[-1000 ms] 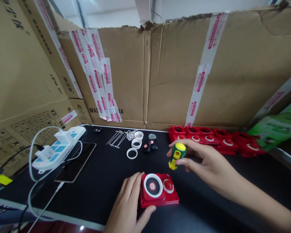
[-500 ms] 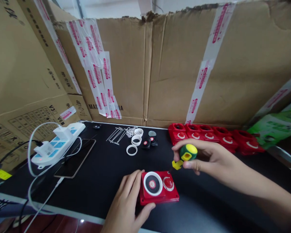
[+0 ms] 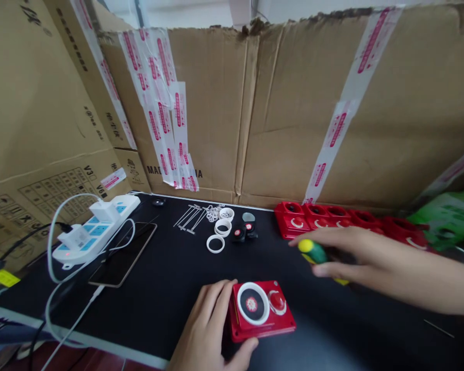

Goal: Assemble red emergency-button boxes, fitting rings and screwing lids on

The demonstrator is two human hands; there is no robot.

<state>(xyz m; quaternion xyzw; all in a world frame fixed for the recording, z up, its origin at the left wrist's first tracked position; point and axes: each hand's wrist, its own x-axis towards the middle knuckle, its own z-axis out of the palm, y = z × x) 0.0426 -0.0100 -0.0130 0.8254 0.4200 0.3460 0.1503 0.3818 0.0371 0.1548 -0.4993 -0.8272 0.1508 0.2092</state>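
The left hand (image 3: pixel 212 325) holds the left side of a red rectangular plastic box (image 3: pixel 276 323), which bears a white ring around a black disc and a red dome. The right hand (image 3: pixel 353 252), blurred, has a green-and-yellow screwdriver handle (image 3: pixel 316 252) in its grip, above the black bench (image 3: pixel 178 304). A thin metal rod (image 3: pixel 438 328) lies to the right. Red plastic housings (image 3: pixel 297 224) line the brown cardboard wall (image 3: pixel 212 139); white plastic rings (image 3: pixel 208 245) sit beside small black round parts (image 3: pixel 238 236).
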